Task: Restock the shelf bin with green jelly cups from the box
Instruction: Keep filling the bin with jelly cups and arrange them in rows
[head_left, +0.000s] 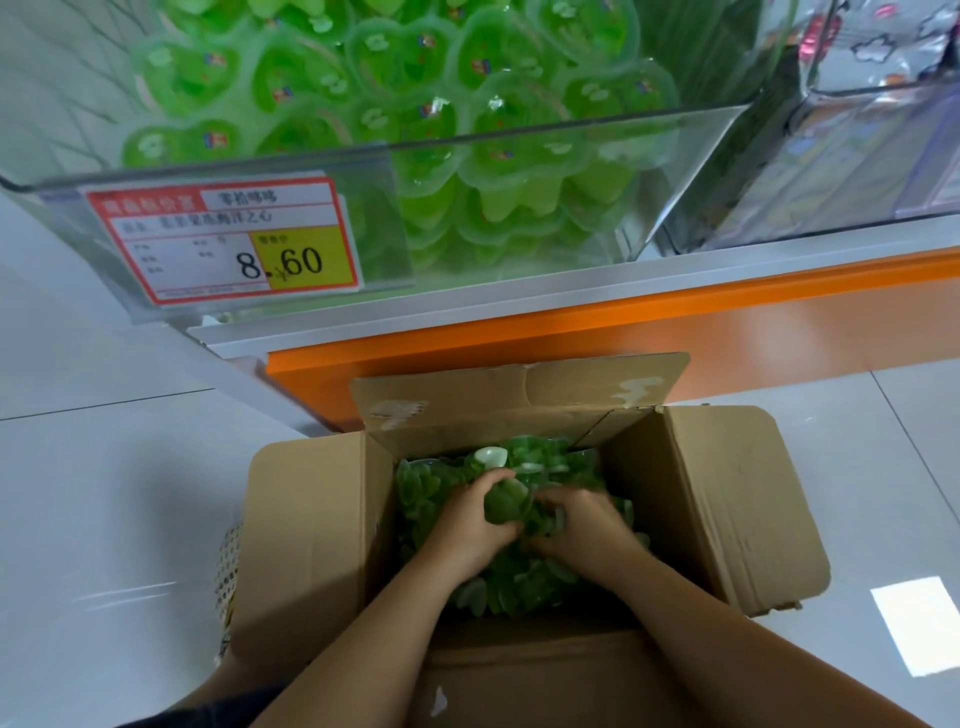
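Our left hand (475, 519) and right hand (584, 525) are down in the box (311, 519), both curled round a clump of green jelly cups (506, 508), likely scooping several per trip; shelf bin (675, 171) sits far, just past it.

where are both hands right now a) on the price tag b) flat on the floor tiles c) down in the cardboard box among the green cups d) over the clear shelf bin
C: the left hand and the right hand are both inside the open cardboard box, fingers curled round green jelly cups, below the shelf bin.
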